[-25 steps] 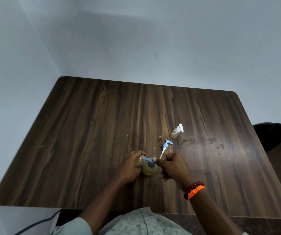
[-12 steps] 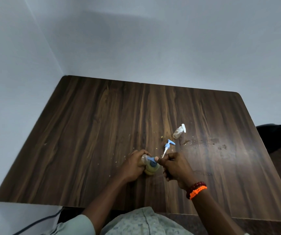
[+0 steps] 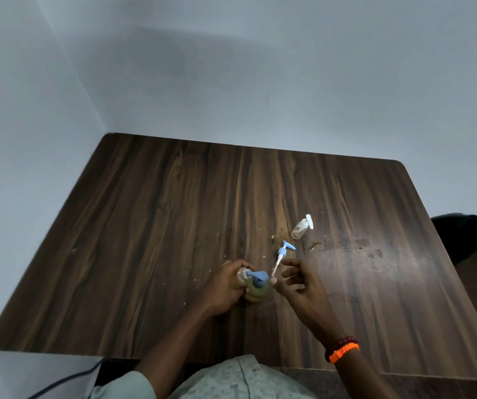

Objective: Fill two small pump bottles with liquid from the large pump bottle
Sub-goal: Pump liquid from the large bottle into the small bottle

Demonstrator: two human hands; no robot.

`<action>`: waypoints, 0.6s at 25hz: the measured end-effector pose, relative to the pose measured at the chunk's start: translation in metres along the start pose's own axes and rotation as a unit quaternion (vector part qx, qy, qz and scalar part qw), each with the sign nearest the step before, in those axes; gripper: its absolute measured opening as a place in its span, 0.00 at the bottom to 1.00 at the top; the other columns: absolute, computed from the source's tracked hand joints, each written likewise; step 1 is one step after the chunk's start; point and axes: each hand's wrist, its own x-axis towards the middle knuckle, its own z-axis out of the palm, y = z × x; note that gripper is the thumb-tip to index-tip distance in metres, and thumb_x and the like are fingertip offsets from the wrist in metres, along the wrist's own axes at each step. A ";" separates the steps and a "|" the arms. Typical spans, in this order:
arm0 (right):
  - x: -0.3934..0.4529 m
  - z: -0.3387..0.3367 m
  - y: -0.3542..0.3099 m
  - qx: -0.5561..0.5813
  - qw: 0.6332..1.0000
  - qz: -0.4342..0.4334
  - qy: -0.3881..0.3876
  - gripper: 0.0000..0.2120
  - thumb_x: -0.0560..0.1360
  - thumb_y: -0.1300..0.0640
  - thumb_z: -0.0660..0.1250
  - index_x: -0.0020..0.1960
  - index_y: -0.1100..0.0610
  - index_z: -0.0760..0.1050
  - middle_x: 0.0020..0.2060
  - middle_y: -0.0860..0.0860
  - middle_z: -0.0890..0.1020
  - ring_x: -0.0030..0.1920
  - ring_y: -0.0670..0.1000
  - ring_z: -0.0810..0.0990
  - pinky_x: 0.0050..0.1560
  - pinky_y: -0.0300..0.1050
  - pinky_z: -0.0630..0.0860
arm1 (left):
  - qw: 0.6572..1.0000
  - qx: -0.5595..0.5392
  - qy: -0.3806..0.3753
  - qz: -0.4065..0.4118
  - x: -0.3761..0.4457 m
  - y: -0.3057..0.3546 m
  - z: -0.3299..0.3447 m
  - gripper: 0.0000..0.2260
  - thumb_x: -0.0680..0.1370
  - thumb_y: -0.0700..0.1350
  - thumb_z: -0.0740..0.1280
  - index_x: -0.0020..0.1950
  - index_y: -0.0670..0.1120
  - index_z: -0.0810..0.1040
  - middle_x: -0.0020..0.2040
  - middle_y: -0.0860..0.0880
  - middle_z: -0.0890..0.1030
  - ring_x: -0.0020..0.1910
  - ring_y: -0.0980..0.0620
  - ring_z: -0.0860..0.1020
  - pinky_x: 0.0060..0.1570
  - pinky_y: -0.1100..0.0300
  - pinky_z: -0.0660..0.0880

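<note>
The left hand [image 3: 222, 286] grips an uncapped small bottle [image 3: 243, 276] under the large bottle [image 3: 257, 289] spout, mid-fill, while the right hand [image 3: 297, 283], loosely open and empty beside it, likely presses the pump next.

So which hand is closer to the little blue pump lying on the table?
Right. The right hand hovers beside the blue pump's tube end; the left hand is farther left, gripping bottles.

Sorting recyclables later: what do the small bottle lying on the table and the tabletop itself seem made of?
Small bottle: probably clear plastic, since the wood shows through its body; white pump head, likely opaque plastic. Table: dark wood-grain surface with a slight sheen, possibly laminate rather than solid wood.
</note>
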 end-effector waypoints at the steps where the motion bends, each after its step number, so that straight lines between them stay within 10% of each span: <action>1: -0.002 0.000 0.011 -0.025 0.999 -0.018 -0.024 0.33 0.69 0.46 0.81 0.70 0.46 0.71 0.60 0.43 0.78 0.59 0.45 0.79 0.51 0.32 0.78 | 1.000 0.000 0.002 0.000 -0.001 -0.001 0.000 0.17 0.75 0.37 0.73 0.60 0.53 0.81 0.59 0.48 0.80 0.57 0.53 0.83 0.61 0.50 0.80; 6: 0.016 0.037 0.049 -0.157 0.979 -0.061 -0.114 0.54 0.62 0.40 0.83 0.80 0.50 0.59 0.75 0.47 0.71 0.76 0.46 0.69 0.76 0.44 0.65 | 1.000 -0.016 -0.001 0.016 0.001 -0.001 -0.001 0.16 0.74 0.40 0.75 0.58 0.57 0.81 0.58 0.49 0.82 0.57 0.55 0.83 0.62 0.49 0.80; 11: 0.030 0.051 0.044 -0.149 0.980 -0.115 -0.070 0.22 0.74 0.61 0.77 0.66 0.64 0.77 0.60 0.53 0.83 0.59 0.38 0.81 0.59 0.55 0.80 | 0.998 -0.053 -0.013 -0.010 -0.003 0.011 -0.002 0.14 0.77 0.42 0.75 0.56 0.60 0.81 0.59 0.49 0.82 0.53 0.47 0.86 0.53 0.43 0.85; 15: 0.019 0.033 0.016 -0.141 0.970 -0.194 -0.028 0.25 0.73 0.59 0.77 0.69 0.51 0.76 0.62 0.46 0.81 0.63 0.47 0.81 0.61 0.51 0.80 | 0.996 -0.083 0.001 0.017 -0.002 0.024 -0.007 0.17 0.73 0.51 0.77 0.60 0.60 0.81 0.60 0.52 0.84 0.58 0.52 0.85 0.61 0.43 0.82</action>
